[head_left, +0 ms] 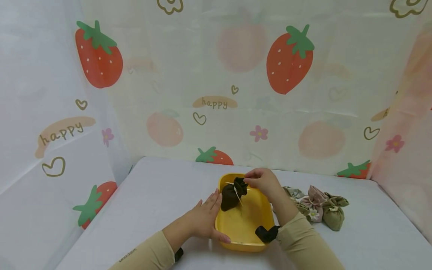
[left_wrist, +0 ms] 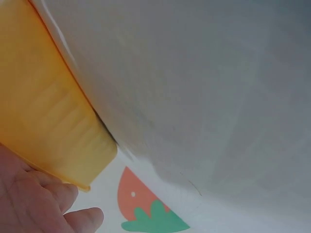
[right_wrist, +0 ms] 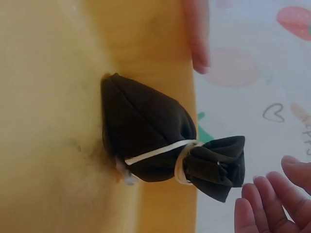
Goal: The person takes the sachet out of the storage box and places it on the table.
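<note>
A dark brown drawstring pouch (head_left: 230, 195) stands in the far left part of a yellow tray (head_left: 251, 225), its neck tied with a pale cord. In the right wrist view the pouch (right_wrist: 146, 126) leans by the tray wall, its gathered top toward my right hand (right_wrist: 277, 204). That hand (head_left: 264, 182) is over the tray's far end, fingers loosely bent close beside the pouch top with nothing between them. My left hand (head_left: 204, 217) lies along the tray's left rim, fingers extended and thumb at the near corner. The left wrist view shows its fingers (left_wrist: 48, 194) against the tray's edge.
Right of the tray sit several small tied pouches, among them a pink one (head_left: 315, 198) and an olive one (head_left: 333, 215). A black wrist-worn device (head_left: 266, 234) overlaps the tray's near right corner. A strawberry-printed backdrop (head_left: 236, 93) rises behind the white table (head_left: 168, 187).
</note>
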Available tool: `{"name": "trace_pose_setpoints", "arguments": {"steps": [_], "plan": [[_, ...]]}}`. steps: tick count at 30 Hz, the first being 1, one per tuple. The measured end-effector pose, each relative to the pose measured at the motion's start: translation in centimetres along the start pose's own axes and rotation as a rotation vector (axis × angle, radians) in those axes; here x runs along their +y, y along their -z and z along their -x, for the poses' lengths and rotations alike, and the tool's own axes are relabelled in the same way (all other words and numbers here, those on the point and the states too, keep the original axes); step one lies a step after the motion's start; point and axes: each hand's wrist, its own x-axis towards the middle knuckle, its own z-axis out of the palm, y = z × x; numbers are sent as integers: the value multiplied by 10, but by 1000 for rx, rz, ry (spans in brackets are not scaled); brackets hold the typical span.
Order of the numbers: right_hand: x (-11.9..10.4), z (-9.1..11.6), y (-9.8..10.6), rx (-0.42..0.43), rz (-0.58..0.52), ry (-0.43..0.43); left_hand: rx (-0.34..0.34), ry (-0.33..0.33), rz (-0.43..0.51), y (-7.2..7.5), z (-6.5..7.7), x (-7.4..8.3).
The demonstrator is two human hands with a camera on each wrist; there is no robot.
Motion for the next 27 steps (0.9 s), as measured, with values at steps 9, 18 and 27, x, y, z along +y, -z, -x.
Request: {"name": "trace_pose_setpoints", "arguments": {"steps": [9,18,27], "plan": [[4,0,-8,-23,66,3,-3,-5,-3,1,1,1],[9,-7,-15,-46,188,34,6,-6,-6,0,0,0],[15,-12,-21,7,321,85,-1,-6,1,1,0,1]]}}
